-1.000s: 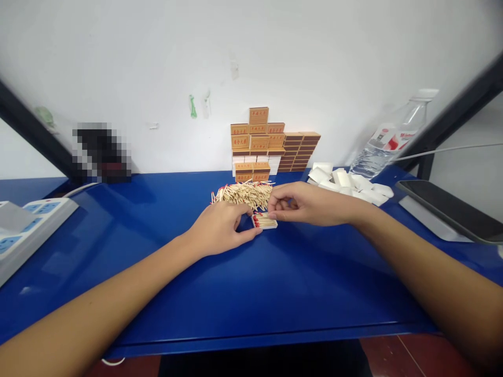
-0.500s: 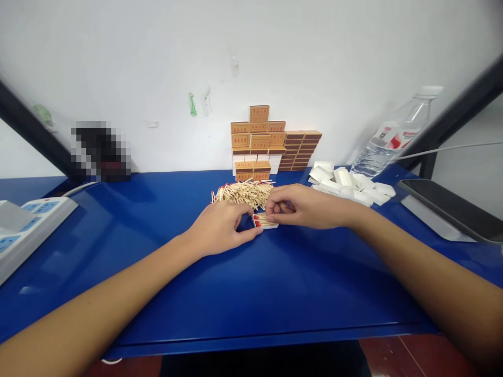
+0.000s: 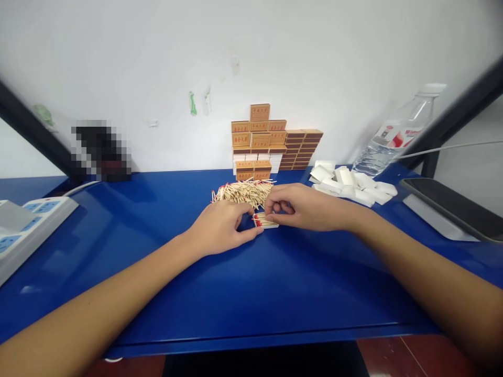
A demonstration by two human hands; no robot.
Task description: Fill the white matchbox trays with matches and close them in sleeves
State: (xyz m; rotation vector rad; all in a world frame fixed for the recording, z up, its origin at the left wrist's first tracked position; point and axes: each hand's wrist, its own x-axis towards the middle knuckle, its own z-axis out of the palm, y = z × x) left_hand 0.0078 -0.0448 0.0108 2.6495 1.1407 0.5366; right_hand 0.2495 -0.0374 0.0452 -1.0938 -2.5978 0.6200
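Note:
A small white matchbox tray [image 3: 265,221] with red-tipped matches in it lies on the blue table [image 3: 251,293]. My left hand [image 3: 220,226] pinches the tray's left end between thumb and fingers. My right hand [image 3: 304,206] rests over the tray's right side, its fingers curled and pressed on the matches inside. Just behind both hands lies a loose pile of matches [image 3: 243,191].
Orange matchboxes [image 3: 261,139] are stacked against the white wall, with several white empty trays [image 3: 351,183] to their right. A water bottle [image 3: 396,136] leans at the far right, near a dark phone [image 3: 451,208]. A power strip [image 3: 27,225] sits at the left edge.
My right hand has slid a little left over the tray, its fingers curling tighter onto the matches. My left hand has stayed on the tray's left end.

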